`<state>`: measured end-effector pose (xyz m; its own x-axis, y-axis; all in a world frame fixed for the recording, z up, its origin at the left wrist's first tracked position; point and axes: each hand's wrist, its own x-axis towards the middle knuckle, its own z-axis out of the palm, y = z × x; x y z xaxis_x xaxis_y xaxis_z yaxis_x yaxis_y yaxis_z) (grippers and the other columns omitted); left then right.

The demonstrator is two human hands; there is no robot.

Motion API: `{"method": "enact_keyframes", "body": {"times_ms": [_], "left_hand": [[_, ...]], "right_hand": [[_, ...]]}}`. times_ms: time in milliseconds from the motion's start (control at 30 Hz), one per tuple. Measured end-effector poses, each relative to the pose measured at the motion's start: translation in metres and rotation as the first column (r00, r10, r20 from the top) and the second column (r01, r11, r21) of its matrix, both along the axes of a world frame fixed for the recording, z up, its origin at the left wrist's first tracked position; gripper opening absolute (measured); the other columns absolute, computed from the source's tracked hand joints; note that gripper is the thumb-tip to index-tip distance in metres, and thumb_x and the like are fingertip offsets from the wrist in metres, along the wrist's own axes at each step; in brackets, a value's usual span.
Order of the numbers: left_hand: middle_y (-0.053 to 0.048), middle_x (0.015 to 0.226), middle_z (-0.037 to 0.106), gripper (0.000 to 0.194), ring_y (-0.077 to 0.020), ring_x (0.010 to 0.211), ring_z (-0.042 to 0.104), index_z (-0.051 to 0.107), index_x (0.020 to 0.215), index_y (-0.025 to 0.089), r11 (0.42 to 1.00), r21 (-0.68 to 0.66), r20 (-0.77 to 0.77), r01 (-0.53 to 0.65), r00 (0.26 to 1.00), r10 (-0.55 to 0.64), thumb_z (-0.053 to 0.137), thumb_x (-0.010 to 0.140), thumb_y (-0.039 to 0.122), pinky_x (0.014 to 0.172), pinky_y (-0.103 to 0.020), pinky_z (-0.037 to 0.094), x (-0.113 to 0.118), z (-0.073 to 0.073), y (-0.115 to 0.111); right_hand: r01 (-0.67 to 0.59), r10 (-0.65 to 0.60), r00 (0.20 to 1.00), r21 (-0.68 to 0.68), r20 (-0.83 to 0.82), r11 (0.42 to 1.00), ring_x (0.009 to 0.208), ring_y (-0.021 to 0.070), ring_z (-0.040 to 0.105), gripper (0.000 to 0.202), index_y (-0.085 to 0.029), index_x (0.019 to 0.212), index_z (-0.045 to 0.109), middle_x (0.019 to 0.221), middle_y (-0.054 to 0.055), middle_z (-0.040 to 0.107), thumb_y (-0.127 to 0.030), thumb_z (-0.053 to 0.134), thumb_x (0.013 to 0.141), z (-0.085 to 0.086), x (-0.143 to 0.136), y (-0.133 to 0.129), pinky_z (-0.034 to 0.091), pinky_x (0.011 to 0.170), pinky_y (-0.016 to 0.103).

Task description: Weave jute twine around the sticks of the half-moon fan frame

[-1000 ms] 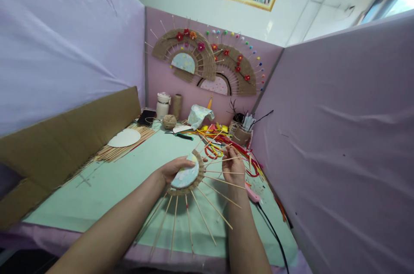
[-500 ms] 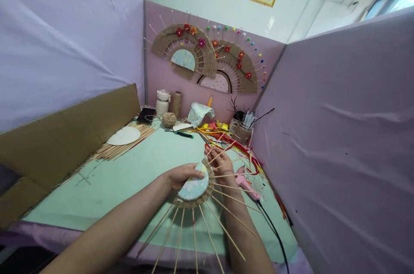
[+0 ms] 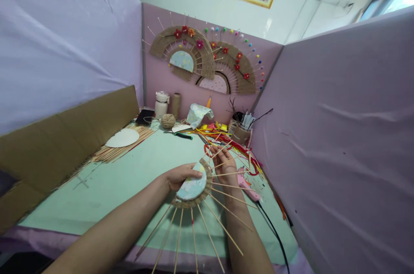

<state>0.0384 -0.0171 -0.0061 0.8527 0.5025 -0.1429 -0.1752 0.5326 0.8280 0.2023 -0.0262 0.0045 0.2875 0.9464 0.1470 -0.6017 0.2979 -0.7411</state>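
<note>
My left hand [image 3: 181, 175] grips a half-round fan frame [image 3: 192, 185] by its straight edge, thumb on top of the pale blue patterned cloth. A band of brown twine [image 3: 208, 183] runs around the curved rim. Thin wooden sticks [image 3: 207, 226] fan outward from it, toward me and to the right. Behind the upper sticks is my right hand [image 3: 224, 162], its fingertips drawn together beside the end of the band. What they pinch is too small to make out; the sticks partly cover this hand.
A pink glue gun [image 3: 248, 185] with a black cord lies right of my right hand. Farther back are green-handled pliers [image 3: 183, 135], a twine ball [image 3: 167, 121], and red and yellow craft stems [image 3: 239, 146]. Sticks [image 3: 118, 149] under a white oval lie left, beside a cardboard sheet [image 3: 71, 136].
My right hand has moved slightly right, away from the rim, with its fingers a little higher. The left hand keeps its hold on the fan frame. The view has shifted slightly.
</note>
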Motion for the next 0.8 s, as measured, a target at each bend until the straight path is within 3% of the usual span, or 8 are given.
{"method": "enact_keyframes", "body": {"times_ms": [100,200,333,467,667,800], "left_hand": [[-0.009,0.076,0.069,0.042,-0.0183,0.062,0.065,0.059,0.098,0.012,1.0,-0.011,0.003,-0.012,1.0,0.012,0.075,0.061,0.02,0.058,-0.028,0.05,0.0,0.0,0.0],[-0.008,0.075,0.069,0.044,-0.0168,0.058,0.064,0.058,0.1,0.012,0.999,-0.017,-0.007,-0.029,1.0,0.029,0.075,0.06,0.019,0.054,-0.026,0.049,-0.001,0.001,-0.001],[-0.008,0.073,0.069,0.037,-0.0186,0.061,0.066,0.059,0.095,0.012,0.999,-0.028,0.022,-0.037,0.999,0.038,0.073,0.061,0.018,0.055,-0.025,0.05,0.0,0.006,-0.002],[-0.011,0.074,0.07,0.034,-0.0212,0.065,0.068,0.061,0.092,0.01,0.998,-0.063,0.067,0.028,0.997,-0.024,0.071,0.061,0.018,0.058,-0.028,0.052,0.001,0.006,-0.004],[-0.012,0.076,0.07,0.033,-0.0244,0.069,0.068,0.062,0.089,0.009,0.992,-0.096,0.06,0.084,0.995,-0.078,0.071,0.06,0.019,0.061,-0.032,0.053,0.004,0.008,-0.01],[-0.012,0.074,0.07,0.027,-0.023,0.069,0.068,0.062,0.086,0.009,0.988,-0.107,0.059,0.111,0.993,-0.105,0.07,0.061,0.018,0.062,-0.031,0.052,0.006,0.01,-0.013]], "right_hand": [[-0.007,0.007,1.0,-0.004,-0.007,1.0,0.09,0.0141,0.066,0.026,-0.019,0.09,0.061,0.095,0.003,0.07,-0.02,0.073,0.067,0.001,0.001,-0.001,0.051,0.08,0.026],[0.008,-0.01,0.999,-0.035,-0.049,0.999,0.072,0.0099,0.065,0.026,-0.02,0.089,0.061,0.085,-0.001,0.069,-0.019,0.074,0.066,0.005,0.007,-0.003,0.051,0.062,0.02],[0.025,-0.026,0.991,-0.009,-0.133,1.0,0.046,0.0024,0.048,0.023,-0.021,0.083,0.058,0.068,-0.008,0.062,-0.019,0.073,0.066,0.013,0.02,-0.006,0.038,0.042,0.014],[0.045,-0.028,0.985,0.096,-0.172,0.994,0.039,0.0013,0.036,0.015,-0.021,0.078,0.057,0.065,-0.007,0.059,-0.023,0.069,0.07,0.022,0.03,-0.01,0.032,0.038,0.014],[0.178,-0.15,0.974,0.16,-0.172,0.971,0.038,0.0036,0.031,0.005,-0.023,0.076,0.061,0.071,-0.004,0.064,-0.026,0.064,0.073,0.031,0.04,-0.016,0.029,0.035,0.018],[0.182,-0.145,0.974,0.221,-0.172,0.958,0.037,0.0025,0.03,0.004,-0.024,0.078,0.063,0.075,-0.005,0.066,-0.025,0.065,0.074,0.031,0.045,-0.018,0.029,0.033,0.015]]}}
